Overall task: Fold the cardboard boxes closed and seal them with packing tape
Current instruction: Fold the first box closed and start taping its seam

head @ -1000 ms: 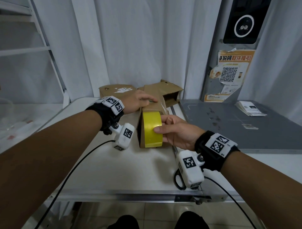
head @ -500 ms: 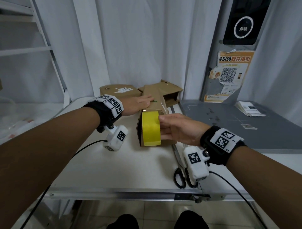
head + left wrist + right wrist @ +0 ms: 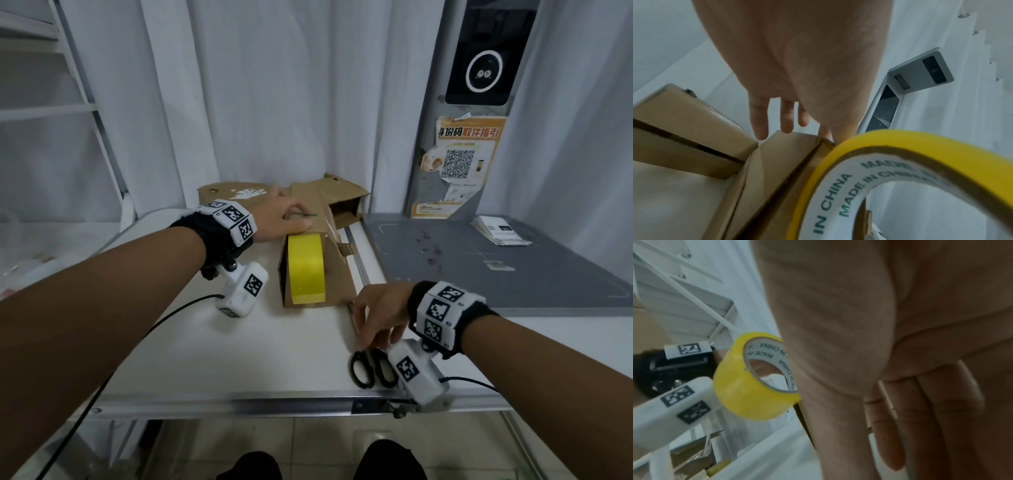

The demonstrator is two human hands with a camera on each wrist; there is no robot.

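Note:
A brown cardboard box (image 3: 337, 277) lies lengthwise on the white table (image 3: 205, 359). A yellow packing tape roll (image 3: 306, 270) stands against its near end with no hand on it. My left hand (image 3: 294, 219) rests on the box top just behind the roll. The left wrist view shows that hand (image 3: 781, 123) with straight fingers on the box (image 3: 777, 154), and the tape roll (image 3: 890, 146) close below. My right hand (image 3: 371, 337) reaches down with straight fingers over black-handled scissors (image 3: 375, 373) near the table's front right. I cannot tell whether it touches them. The right wrist view shows the straight fingers (image 3: 910, 426) and the tape roll (image 3: 744, 392).
A second cardboard box (image 3: 233, 193) lies at the back left and an open one (image 3: 346, 205) behind on the right. A grey platform (image 3: 479, 267) with a stack of papers (image 3: 500, 229) adjoins on the right. White curtains hang behind. The metal table edge (image 3: 239, 404) is near me.
My right hand let go of the tape roll and moved down and right to the scissors. The roll stays against the box end. My left hand stays on the box top.

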